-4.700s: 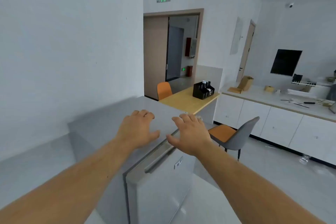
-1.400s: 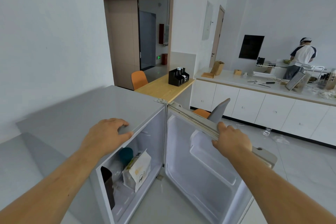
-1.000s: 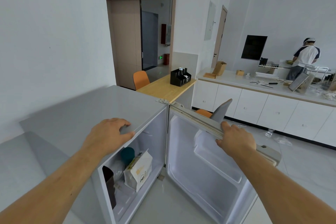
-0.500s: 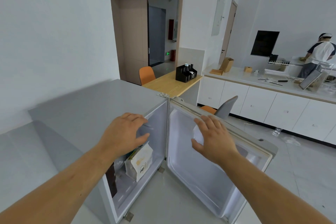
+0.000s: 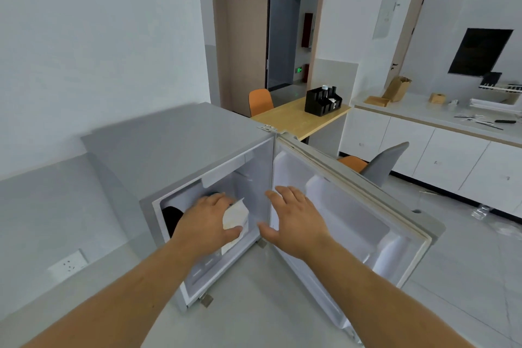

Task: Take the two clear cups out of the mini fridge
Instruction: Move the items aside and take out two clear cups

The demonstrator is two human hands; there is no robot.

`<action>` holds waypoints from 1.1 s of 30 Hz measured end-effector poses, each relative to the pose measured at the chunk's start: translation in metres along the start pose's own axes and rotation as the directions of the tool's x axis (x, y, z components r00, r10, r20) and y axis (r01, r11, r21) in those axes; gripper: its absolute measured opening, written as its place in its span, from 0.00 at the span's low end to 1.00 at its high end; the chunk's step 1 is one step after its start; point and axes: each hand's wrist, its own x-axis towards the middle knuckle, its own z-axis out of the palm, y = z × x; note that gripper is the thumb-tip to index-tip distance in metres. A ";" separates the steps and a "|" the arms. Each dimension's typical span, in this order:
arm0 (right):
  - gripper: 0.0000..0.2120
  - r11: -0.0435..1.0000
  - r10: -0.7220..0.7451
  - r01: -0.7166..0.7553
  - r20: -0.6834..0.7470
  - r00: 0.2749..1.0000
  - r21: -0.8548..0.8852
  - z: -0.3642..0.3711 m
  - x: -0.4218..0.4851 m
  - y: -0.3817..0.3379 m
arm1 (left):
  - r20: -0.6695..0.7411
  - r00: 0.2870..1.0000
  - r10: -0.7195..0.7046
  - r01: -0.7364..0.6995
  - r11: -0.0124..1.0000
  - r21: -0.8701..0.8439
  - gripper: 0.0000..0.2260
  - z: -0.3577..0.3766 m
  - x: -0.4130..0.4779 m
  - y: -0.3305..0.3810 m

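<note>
The grey mini fridge [image 5: 183, 150] stands on the floor with its door [image 5: 353, 206] swung wide to the right. My left hand [image 5: 209, 220] reaches into the fridge opening, fingers apart, in front of a white paper bag [image 5: 236, 217]. My right hand [image 5: 293, 217] hovers open at the opening's right edge, next to the door's inner side, holding nothing. A dark object [image 5: 171, 219] sits at the left inside. The clear cups are not visible; my left hand covers much of the inside.
A wooden table [image 5: 296, 116] with a black organiser [image 5: 322, 100] stands behind the fridge. A grey-and-orange chair [image 5: 378, 164] is just beyond the open door. White cabinets [image 5: 440, 155] run along the right. A wall socket [image 5: 67, 264] is low on the left.
My left hand left the fridge top and went into the opening. My right hand let go of the door and moved toward the opening. The view dropped lower and closer.
</note>
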 end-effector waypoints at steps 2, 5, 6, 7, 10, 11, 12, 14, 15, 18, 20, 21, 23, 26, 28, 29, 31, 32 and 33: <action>0.38 1.000 -0.003 0.003 0.021 1.000 0.018 0.012 0.005 -0.004 | 0.016 0.999 -0.046 0.046 0.998 -0.036 0.34 0.016 0.001 -0.005; 0.41 0.996 0.039 -0.047 0.097 0.994 0.080 0.032 0.019 -0.015 | 0.047 0.995 -0.093 0.098 0.988 -0.123 0.32 0.042 0.009 -0.014; 0.40 0.992 0.059 -0.071 0.118 0.991 0.105 0.040 0.025 -0.019 | 0.057 0.992 -0.112 0.120 0.980 -0.157 0.33 0.051 0.014 -0.018; 0.39 0.986 0.078 -0.096 0.132 0.988 0.136 0.048 0.031 -0.022 | 0.065 0.988 -0.138 0.148 0.970 -0.193 0.33 0.060 0.019 -0.023; 0.36 0.945 0.148 -0.190 0.171 0.974 0.265 0.077 0.051 -0.032 | 0.076 0.962 -0.262 0.273 0.924 -0.269 0.35 0.086 0.034 -0.038; 0.35 0.927 0.170 -0.224 0.195 0.966 0.300 0.088 0.058 -0.035 | 0.081 0.951 -0.300 0.310 0.909 -0.278 0.36 0.095 0.039 -0.043; 0.35 0.908 0.190 -0.257 0.221 0.956 0.330 0.097 0.065 -0.038 | 0.092 0.938 -0.333 0.345 0.893 -0.289 0.37 0.104 0.045 -0.049; 0.34 0.852 0.246 -0.347 0.284 0.927 0.392 0.117 0.083 -0.044 | 0.129 0.911 -0.391 0.411 0.849 -0.333 0.37 0.122 0.056 -0.058; 0.33 0.809 0.286 -0.409 0.325 0.902 0.423 0.128 0.092 -0.046 | 0.147 0.898 -0.415 0.439 0.824 -0.357 0.37 0.130 0.061 -0.062; 0.29 0.649 0.370 -0.580 0.463 0.806 0.492 0.156 0.122 -0.049 | 0.178 0.861 -0.476 0.508 0.784 -0.357 0.37 0.156 0.074 -0.075; 0.21 0.595 0.360 -0.620 0.521 0.774 0.511 0.173 0.139 -0.049 | 0.180 0.842 -0.509 0.538 0.767 -0.349 0.37 0.171 0.079 -0.082; 0.18 0.600 0.351 -0.621 0.532 0.771 0.504 0.181 0.147 -0.048 | 0.181 0.834 -0.522 0.550 0.754 -0.359 0.37 0.179 0.080 -0.086; 0.18 0.605 0.361 -0.636 0.547 0.755 0.479 0.195 0.161 -0.048 | 0.176 0.824 -0.539 0.559 0.722 -0.407 0.36 0.192 0.083 -0.091; 0.19 0.573 0.374 -0.671 0.579 0.725 0.470 0.212 0.175 -0.047 | 0.128 0.829 -0.545 0.533 0.699 -0.477 0.33 0.207 0.082 -0.093; 0.17 0.568 0.374 -0.676 0.585 0.720 0.469 0.220 0.180 -0.045 | 0.095 0.833 -0.545 0.516 0.702 -0.491 0.31 0.214 0.081 -0.094; 0.16 0.569 0.370 -0.673 0.584 0.722 0.472 0.223 0.182 -0.044 | 0.080 0.832 -0.548 0.511 0.704 -0.493 0.31 0.216 0.080 -0.095; 0.14 0.558 0.366 -0.678 0.591 0.719 0.479 0.226 0.185 -0.041 | 0.049 0.834 -0.549 0.498 0.713 -0.493 0.30 0.219 0.078 -0.096; 0.13 0.541 0.367 -0.688 0.600 0.711 0.484 0.226 0.187 -0.039 | 0.039 0.836 -0.547 0.493 0.718 -0.491 0.30 0.220 0.077 -0.096; 0.13 0.523 0.369 -0.698 0.609 0.702 0.488 0.226 0.188 -0.037 | 0.037 0.838 -0.544 0.489 0.720 -0.492 0.29 0.222 0.077 -0.096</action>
